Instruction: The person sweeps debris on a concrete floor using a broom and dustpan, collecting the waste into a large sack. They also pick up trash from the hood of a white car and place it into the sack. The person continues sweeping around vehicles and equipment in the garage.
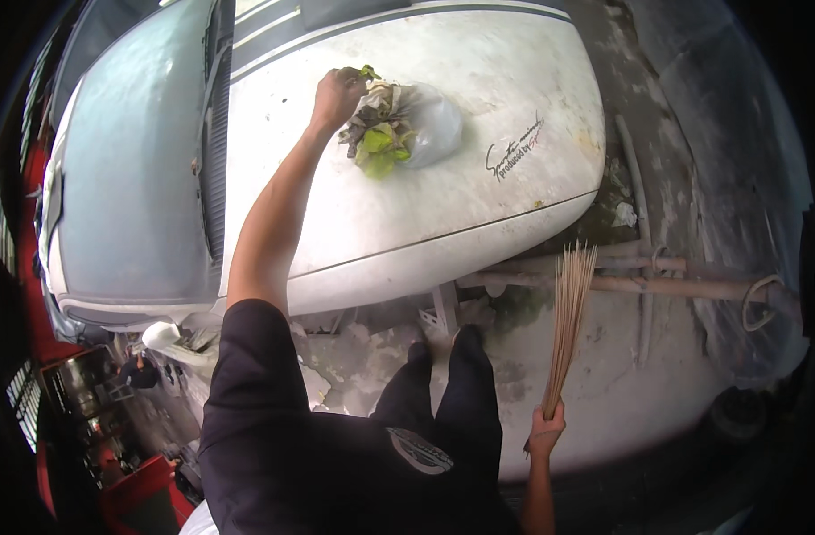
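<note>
Decal and emblem

The decal on a white car hood carries slanted black script above a smaller line in black and red. A black T-shirt bears the grey oval emblem, too small to read.

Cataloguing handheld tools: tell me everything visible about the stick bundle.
The stick bundle is many long, thin, tan-brown sticks, woody-looking and straight, packed close at the grip and fanning slightly to uneven tips. The right hand is closed around its narrow end, with short ends poking out below. Held out on the person's right, it points away from them, leaning a little rightward, and crosses in front of a pipe in the picture. Any contact besides the hand can't be told.
</note>
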The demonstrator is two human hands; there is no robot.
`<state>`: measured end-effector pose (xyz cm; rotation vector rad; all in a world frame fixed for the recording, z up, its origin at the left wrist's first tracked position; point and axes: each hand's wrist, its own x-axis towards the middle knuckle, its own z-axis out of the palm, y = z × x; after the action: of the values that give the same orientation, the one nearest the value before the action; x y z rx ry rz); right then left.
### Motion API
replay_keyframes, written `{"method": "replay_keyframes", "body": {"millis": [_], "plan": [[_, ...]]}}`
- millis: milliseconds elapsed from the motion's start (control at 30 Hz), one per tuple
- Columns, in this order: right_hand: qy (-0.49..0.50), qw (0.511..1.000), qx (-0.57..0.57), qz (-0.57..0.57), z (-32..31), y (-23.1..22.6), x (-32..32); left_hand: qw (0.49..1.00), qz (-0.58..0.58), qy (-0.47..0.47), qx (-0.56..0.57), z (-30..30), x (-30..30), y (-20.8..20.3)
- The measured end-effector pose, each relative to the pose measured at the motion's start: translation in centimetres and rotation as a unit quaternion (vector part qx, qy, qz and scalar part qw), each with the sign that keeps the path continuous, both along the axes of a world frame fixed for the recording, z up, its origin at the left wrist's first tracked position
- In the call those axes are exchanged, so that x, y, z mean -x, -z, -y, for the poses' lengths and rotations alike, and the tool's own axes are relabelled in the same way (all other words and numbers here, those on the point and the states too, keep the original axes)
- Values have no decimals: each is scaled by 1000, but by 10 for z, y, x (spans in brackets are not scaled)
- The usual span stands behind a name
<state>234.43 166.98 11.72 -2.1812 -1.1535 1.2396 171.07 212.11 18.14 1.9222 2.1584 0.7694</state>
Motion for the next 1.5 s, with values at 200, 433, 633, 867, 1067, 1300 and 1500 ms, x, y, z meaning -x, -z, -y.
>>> {"method": "replay_keyframes", "body": {"millis": [200,433,633,867,1067,1300,1500], "plan": [[13,999,-8,-30,-23,-6,20,996,-34,47,72,74,-106,-19],[-26,998,-55,-20,-33,-24,27,966,-179,-71,172,70,-161,-21],[-21,998,-59,-2,-19,-29,18,941,-241,-87,222,45,-141,-14],[-33,998,-52,11,-2,-25,3,955,-147,-66,250,16,-100,30],[-50,998,-48,-1,-12,-31,5,981,-116,-85,131,64,-88,-2],[-121,991,-60,6,-33,-34,13,969,17,-213,124,121,-35,-72],[-143,985,-99,-14,-45,-39,40,928,281,-239,54,204,37,-72]]}}
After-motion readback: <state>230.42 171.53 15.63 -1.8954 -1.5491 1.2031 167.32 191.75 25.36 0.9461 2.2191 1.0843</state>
